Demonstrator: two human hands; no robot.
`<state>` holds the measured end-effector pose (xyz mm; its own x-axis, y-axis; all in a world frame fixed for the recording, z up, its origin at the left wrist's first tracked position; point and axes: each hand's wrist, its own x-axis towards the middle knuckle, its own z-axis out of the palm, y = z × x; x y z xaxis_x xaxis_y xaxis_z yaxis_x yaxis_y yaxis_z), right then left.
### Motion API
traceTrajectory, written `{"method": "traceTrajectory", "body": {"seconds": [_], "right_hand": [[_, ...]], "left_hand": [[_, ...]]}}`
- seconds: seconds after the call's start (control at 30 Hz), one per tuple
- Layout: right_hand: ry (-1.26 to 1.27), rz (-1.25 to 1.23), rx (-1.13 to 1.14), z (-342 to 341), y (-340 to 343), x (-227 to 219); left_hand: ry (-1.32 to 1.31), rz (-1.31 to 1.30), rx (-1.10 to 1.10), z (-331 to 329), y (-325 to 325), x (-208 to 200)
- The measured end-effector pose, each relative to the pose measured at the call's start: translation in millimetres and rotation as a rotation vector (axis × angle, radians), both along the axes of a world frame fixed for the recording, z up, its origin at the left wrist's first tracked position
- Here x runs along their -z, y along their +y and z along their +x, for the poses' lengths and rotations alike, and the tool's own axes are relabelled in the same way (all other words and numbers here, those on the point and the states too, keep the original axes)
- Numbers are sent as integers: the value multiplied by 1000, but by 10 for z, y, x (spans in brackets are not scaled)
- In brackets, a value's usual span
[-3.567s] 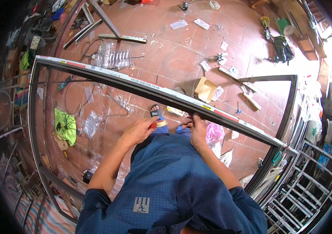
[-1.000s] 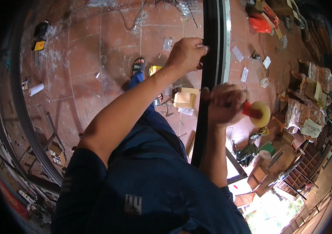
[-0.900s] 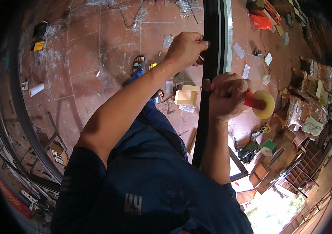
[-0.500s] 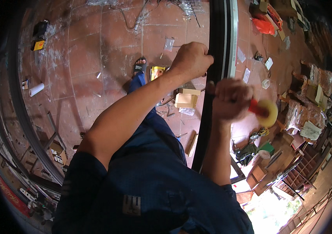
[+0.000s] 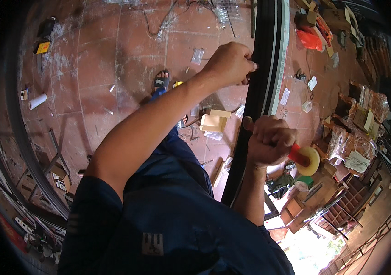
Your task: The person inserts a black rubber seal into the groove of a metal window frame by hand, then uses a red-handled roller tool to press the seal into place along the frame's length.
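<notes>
A long dark metal profile (image 5: 262, 55) with a pale strip along its right side runs up and down in front of me. My left hand (image 5: 233, 64) is closed at its left edge, thumb and fingertips pinched together; whatever they hold is too small to make out. Farther down, my right hand (image 5: 271, 142) is wrapped round a mallet-like tool (image 5: 308, 160) with a red shaft and a round, pale yellow head. The head points right, away from the profile. Whether the right hand touches the profile, I cannot tell.
Under my left forearm, an open cardboard box (image 5: 213, 123) stands on the tiled floor. At left lie a white roll (image 5: 37, 101) and dark frame bars (image 5: 21, 119). Plastic-wrapped furniture (image 5: 365, 123) and wooden pieces fill the right side. A red bag (image 5: 309, 39) lies at upper right.
My right hand, blurred by motion before, shows sharply and lower in the picture with the mallet. My left hand stays closed at the profile, a little higher in the picture. The view has shifted slightly.
</notes>
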<state>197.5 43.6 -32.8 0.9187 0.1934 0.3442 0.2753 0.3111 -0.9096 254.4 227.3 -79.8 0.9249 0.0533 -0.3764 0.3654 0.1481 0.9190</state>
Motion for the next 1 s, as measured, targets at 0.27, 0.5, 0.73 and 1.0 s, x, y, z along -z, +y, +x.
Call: {"method": "traceTrajectory", "body": {"seconds": [0.27,0.5,0.73,1.0], "right_hand": [[50,49,-28,156,123,-36],[98,40,32,533,410,-48],[0,-17,-11,272,238,-42],[-14,39,-46,518,249,-13]], "left_hand": [[14,280,21,77,-21,15],[85,223,48,120,15,-48],[76,256,48,129,27,-56],[43,204,48,120,16,-6]]}}
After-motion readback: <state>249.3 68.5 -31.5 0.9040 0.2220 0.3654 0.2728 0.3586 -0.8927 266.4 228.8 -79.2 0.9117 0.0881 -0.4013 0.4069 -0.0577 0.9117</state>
